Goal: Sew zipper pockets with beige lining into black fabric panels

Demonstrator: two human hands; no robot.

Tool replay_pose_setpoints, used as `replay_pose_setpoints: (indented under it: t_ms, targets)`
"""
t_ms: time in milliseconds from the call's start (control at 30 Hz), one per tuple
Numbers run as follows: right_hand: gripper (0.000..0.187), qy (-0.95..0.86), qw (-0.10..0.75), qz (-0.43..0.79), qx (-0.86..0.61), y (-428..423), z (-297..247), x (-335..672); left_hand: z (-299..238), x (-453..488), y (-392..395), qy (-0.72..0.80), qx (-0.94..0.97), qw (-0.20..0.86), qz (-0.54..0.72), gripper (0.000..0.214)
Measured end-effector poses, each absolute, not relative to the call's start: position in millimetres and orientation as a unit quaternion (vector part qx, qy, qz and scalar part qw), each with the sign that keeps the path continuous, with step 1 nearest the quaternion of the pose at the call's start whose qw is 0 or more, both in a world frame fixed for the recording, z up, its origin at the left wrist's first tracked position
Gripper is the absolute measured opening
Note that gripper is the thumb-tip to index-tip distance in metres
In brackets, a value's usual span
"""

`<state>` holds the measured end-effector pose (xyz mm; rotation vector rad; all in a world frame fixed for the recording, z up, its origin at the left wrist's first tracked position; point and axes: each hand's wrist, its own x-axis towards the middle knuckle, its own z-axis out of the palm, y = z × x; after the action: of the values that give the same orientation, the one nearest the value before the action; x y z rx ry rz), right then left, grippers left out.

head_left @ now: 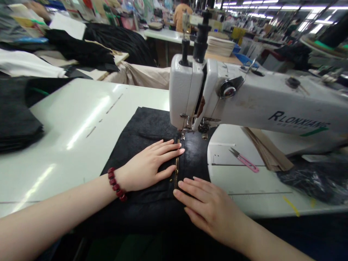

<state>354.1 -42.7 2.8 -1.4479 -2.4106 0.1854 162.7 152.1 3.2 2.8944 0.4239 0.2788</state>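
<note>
A black fabric piece (141,125) lies on the table under the head of a white sewing machine (244,98). A brass zipper (176,170) runs down its middle toward the needle. My left hand (148,165), with a dark red bead bracelet on the wrist, lies flat on the fabric left of the zipper, fingers stretched toward the needle. My right hand (209,206) rests flat on the fabric just right of the zipper's lower end, fingers together and extended. Neither hand grips anything.
Pink thread snips (244,159) lie on the table right of the needle, beside brown paper pieces (268,152). Stacked black fabric (16,119) sits at the left; a black bundle (312,181) at the right. Another person in orange (181,14) works far behind.
</note>
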Motion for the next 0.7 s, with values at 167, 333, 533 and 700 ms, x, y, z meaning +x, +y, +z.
replay_pose_setpoints:
  t_ms: [167, 333, 533, 700]
  targets:
    - [0.043, -0.844, 0.161, 0.065, -0.507, -37.1, 4.8, 356.4, 3.0, 164.4, 157.9, 0.141, 0.980, 0.101, 0.095, 0.054]
    - [0.043, -0.841, 0.169, 0.061, -0.510, -28.9, 6.3, 359.8, 1.8, 166.2, 164.3, 0.138, 0.980, 0.096, 0.107, 0.052]
    - [0.043, -0.841, 0.171, 0.067, -0.509, -21.8, 3.8, 362.4, 3.1, 170.1, 174.4, 0.134, 0.979, 0.110, 0.106, 0.051]
    - [0.043, -0.836, 0.176, 0.063, -0.516, -15.4, 4.5, 363.1, 6.4, 171.2, 182.1, 0.103, 0.981, 0.116, 0.114, 0.038]
